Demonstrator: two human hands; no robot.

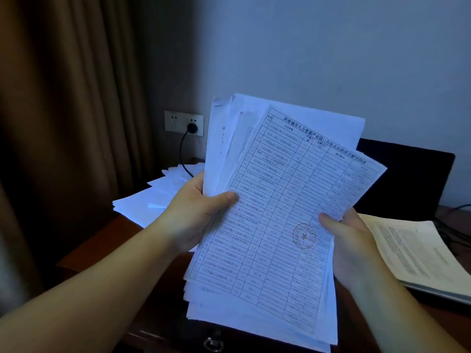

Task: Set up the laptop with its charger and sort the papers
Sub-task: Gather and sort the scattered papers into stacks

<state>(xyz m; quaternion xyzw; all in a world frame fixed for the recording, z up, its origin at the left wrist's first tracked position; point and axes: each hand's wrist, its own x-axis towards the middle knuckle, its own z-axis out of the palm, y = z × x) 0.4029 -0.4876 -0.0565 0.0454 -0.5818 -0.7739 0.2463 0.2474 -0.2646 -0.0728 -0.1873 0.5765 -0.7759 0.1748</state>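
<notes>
A person's left hand (196, 212) grips the left edge of a loose sheaf of papers (275, 225), thumb curled over the front sheet. The right hand (349, 240) pinches the sheaf's right edge, thumb pressed just beside a red round stamp (303, 235). The sheaf is held up in the air above a dark wooden desk (107, 240), tilted, its sheets fanned and uneven at the top. The front sheet is a printed table.

Beyond the hands, a dark laptop screen (405, 179) stands upright at the back right. A black plug (192, 127) sits in a wall socket (184, 123), its cable running down behind the sheaf. 1 spread pile of papers (142, 200) lies on the desk to the left, and a bound document (418, 253) lies to the right.

The sorting step seems under way. To do it well, the person would likely keep the left grip firm, peel 1 sheet at a time with the right thumb, and square the edges before laying sheets down.
</notes>
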